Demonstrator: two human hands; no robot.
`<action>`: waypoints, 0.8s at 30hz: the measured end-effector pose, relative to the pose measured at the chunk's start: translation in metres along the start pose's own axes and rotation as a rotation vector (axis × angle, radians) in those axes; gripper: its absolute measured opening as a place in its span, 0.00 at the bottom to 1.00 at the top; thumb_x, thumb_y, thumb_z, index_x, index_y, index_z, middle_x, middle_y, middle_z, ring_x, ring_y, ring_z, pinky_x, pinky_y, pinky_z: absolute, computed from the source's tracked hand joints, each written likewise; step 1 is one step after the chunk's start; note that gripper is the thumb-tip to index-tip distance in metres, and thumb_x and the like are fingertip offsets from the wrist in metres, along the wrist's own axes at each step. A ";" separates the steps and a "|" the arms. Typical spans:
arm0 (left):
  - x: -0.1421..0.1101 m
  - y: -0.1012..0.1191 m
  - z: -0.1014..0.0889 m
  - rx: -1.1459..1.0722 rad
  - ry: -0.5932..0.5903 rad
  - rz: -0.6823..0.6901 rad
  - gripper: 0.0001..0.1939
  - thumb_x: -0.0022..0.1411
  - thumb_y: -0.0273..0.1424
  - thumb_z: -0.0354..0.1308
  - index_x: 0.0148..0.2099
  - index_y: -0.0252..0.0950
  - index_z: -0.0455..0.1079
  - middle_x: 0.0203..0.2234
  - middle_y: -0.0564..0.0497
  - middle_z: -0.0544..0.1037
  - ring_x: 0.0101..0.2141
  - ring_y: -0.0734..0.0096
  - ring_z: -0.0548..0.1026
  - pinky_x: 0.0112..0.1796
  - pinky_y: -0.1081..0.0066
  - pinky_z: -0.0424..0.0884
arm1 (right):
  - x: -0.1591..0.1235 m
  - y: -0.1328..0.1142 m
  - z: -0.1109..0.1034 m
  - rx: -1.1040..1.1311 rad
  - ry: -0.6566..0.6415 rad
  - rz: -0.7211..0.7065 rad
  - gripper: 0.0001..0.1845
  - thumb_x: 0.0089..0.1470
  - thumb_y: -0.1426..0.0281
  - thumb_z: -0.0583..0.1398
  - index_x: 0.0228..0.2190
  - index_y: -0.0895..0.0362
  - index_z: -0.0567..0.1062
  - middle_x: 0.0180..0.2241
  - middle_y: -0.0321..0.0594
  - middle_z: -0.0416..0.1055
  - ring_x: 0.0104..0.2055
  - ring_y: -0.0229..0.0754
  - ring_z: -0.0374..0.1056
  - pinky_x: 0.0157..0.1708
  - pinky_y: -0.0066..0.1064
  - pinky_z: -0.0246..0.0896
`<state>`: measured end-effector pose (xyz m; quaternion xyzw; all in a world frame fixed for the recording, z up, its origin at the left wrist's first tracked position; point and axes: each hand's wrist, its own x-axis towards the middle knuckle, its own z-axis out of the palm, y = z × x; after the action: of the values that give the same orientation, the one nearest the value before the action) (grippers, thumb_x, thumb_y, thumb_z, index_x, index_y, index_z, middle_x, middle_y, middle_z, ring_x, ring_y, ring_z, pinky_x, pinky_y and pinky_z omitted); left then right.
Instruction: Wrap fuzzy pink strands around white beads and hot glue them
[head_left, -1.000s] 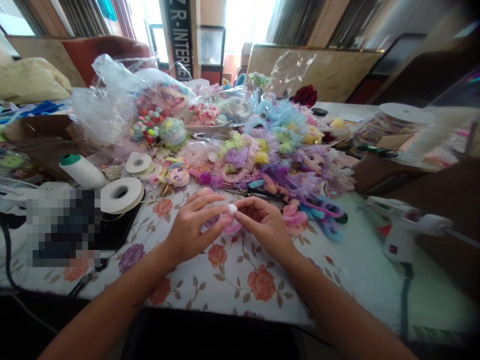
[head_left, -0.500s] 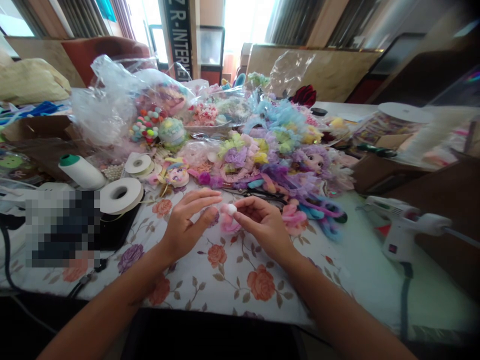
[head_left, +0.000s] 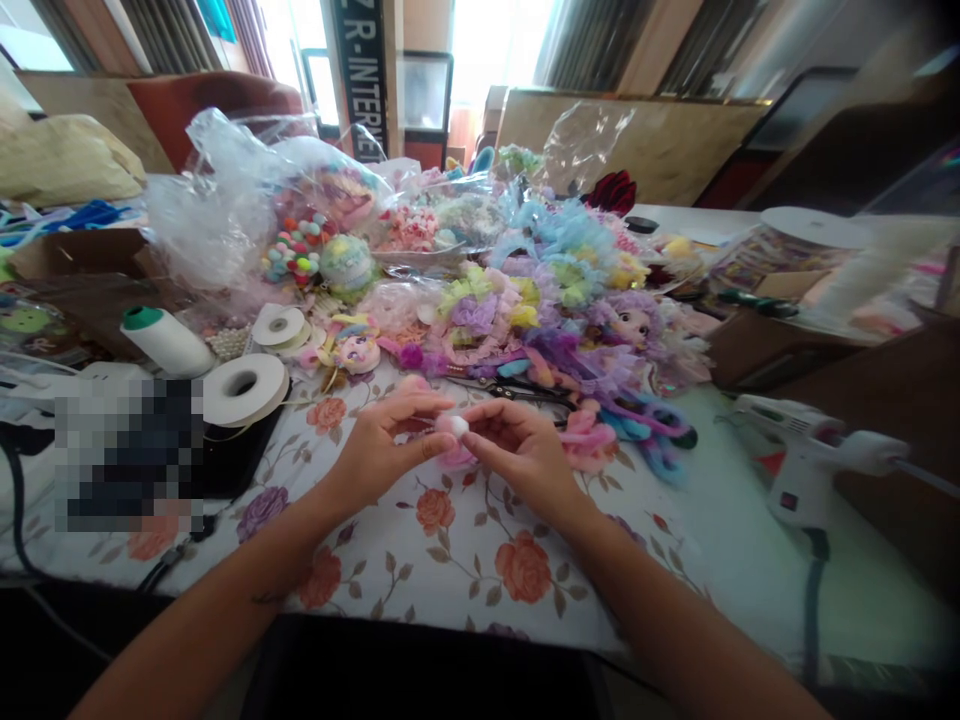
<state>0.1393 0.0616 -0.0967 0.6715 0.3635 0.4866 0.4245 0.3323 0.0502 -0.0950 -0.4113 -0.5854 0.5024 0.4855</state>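
Observation:
My left hand and my right hand meet over the floral tablecloth. Together their fingertips pinch a small white pom-pom that sits on a pink fluffy piece. Both hands have thumb and fingers closed on it. Just beyond the hands lies a pile of pastel lace flowers and fuzzy stems, with a small purple-haired doll and a doll face charm.
A white glue gun lies at the right with its cord running toward me. White ribbon rolls, a thread spool and clear bags of beads crowd the left. Scissors lie behind my hands.
My left hand, which had drawn back with its fingers spread half a second ago, has come back to pinch the pom-pom with my right hand.

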 end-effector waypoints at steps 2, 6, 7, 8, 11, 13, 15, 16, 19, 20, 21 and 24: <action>0.000 0.002 0.001 0.026 -0.017 -0.013 0.11 0.57 0.36 0.68 0.43 0.39 0.80 0.39 0.46 0.83 0.39 0.63 0.80 0.37 0.67 0.79 | 0.000 0.001 0.000 -0.003 -0.009 -0.009 0.13 0.50 0.61 0.69 0.34 0.55 0.77 0.32 0.40 0.75 0.34 0.41 0.72 0.34 0.32 0.69; 0.000 0.005 0.002 0.024 0.025 -0.044 0.08 0.58 0.36 0.66 0.38 0.39 0.81 0.29 0.49 0.83 0.27 0.71 0.77 0.27 0.73 0.75 | -0.001 0.000 0.000 -0.020 -0.006 -0.001 0.13 0.50 0.61 0.68 0.33 0.55 0.77 0.31 0.39 0.75 0.33 0.40 0.71 0.32 0.32 0.68; 0.000 0.006 0.002 0.025 0.034 -0.056 0.08 0.58 0.36 0.66 0.37 0.39 0.81 0.28 0.50 0.82 0.26 0.72 0.76 0.26 0.73 0.74 | -0.001 0.000 0.000 -0.022 -0.005 0.000 0.13 0.50 0.60 0.68 0.33 0.55 0.77 0.31 0.39 0.75 0.32 0.40 0.71 0.31 0.32 0.68; 0.000 0.006 0.001 0.028 0.039 -0.070 0.07 0.58 0.36 0.66 0.36 0.38 0.81 0.27 0.50 0.82 0.25 0.73 0.75 0.26 0.74 0.73 | -0.001 0.000 0.001 -0.022 -0.004 0.000 0.13 0.50 0.60 0.68 0.33 0.55 0.77 0.31 0.39 0.75 0.32 0.40 0.71 0.31 0.32 0.68; 0.000 0.004 0.000 0.036 0.046 -0.118 0.08 0.58 0.36 0.66 0.36 0.37 0.81 0.25 0.50 0.81 0.24 0.73 0.74 0.25 0.74 0.73 | 0.000 0.000 0.001 -0.021 0.004 0.003 0.13 0.49 0.60 0.69 0.32 0.55 0.77 0.31 0.39 0.74 0.32 0.40 0.71 0.31 0.31 0.68; 0.001 0.000 -0.002 0.018 0.082 -0.158 0.08 0.58 0.36 0.65 0.37 0.37 0.80 0.25 0.50 0.80 0.24 0.72 0.75 0.26 0.73 0.73 | -0.001 -0.001 0.002 -0.010 0.012 0.015 0.13 0.49 0.60 0.69 0.32 0.55 0.77 0.31 0.39 0.75 0.32 0.40 0.71 0.32 0.31 0.68; 0.002 -0.005 -0.003 -0.053 0.145 -0.199 0.09 0.59 0.36 0.64 0.39 0.37 0.80 0.27 0.50 0.80 0.26 0.72 0.76 0.28 0.72 0.75 | -0.001 -0.002 0.003 0.010 0.012 0.039 0.13 0.48 0.61 0.70 0.32 0.55 0.77 0.31 0.39 0.75 0.31 0.39 0.71 0.32 0.31 0.68; 0.003 -0.006 -0.003 -0.103 0.182 -0.221 0.09 0.59 0.36 0.64 0.39 0.36 0.79 0.27 0.50 0.80 0.26 0.72 0.76 0.30 0.72 0.76 | -0.001 -0.002 0.003 0.020 0.008 0.054 0.13 0.48 0.61 0.70 0.32 0.55 0.77 0.31 0.38 0.75 0.31 0.39 0.71 0.31 0.31 0.68; 0.005 -0.008 -0.003 -0.220 0.246 -0.275 0.13 0.62 0.40 0.61 0.36 0.34 0.78 0.24 0.50 0.77 0.25 0.73 0.75 0.30 0.71 0.76 | -0.002 -0.004 0.004 0.048 -0.007 0.095 0.12 0.48 0.62 0.70 0.32 0.55 0.77 0.31 0.38 0.76 0.31 0.38 0.71 0.30 0.30 0.68; 0.005 -0.008 -0.002 -0.224 0.235 -0.286 0.15 0.63 0.42 0.60 0.35 0.34 0.77 0.24 0.50 0.77 0.25 0.73 0.75 0.29 0.71 0.76 | -0.001 -0.004 0.004 0.055 -0.007 0.100 0.13 0.48 0.62 0.70 0.32 0.55 0.77 0.30 0.38 0.76 0.31 0.38 0.71 0.30 0.30 0.68; 0.005 -0.007 -0.001 -0.211 0.200 -0.292 0.17 0.63 0.44 0.59 0.34 0.34 0.77 0.25 0.49 0.78 0.26 0.72 0.75 0.29 0.71 0.76 | -0.001 -0.003 0.004 0.059 -0.005 0.101 0.13 0.47 0.62 0.71 0.32 0.55 0.77 0.30 0.38 0.76 0.31 0.38 0.71 0.30 0.30 0.68; 0.004 -0.002 0.002 -0.162 0.033 -0.299 0.14 0.58 0.42 0.64 0.40 0.37 0.78 0.29 0.49 0.80 0.29 0.71 0.77 0.32 0.70 0.76 | 0.000 -0.002 0.003 0.052 0.003 0.082 0.13 0.47 0.62 0.71 0.32 0.55 0.78 0.30 0.38 0.76 0.31 0.39 0.72 0.31 0.31 0.69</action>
<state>0.1417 0.0654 -0.0974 0.5652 0.4260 0.4568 0.5389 0.3291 0.0494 -0.0935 -0.4232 -0.5541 0.5362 0.4758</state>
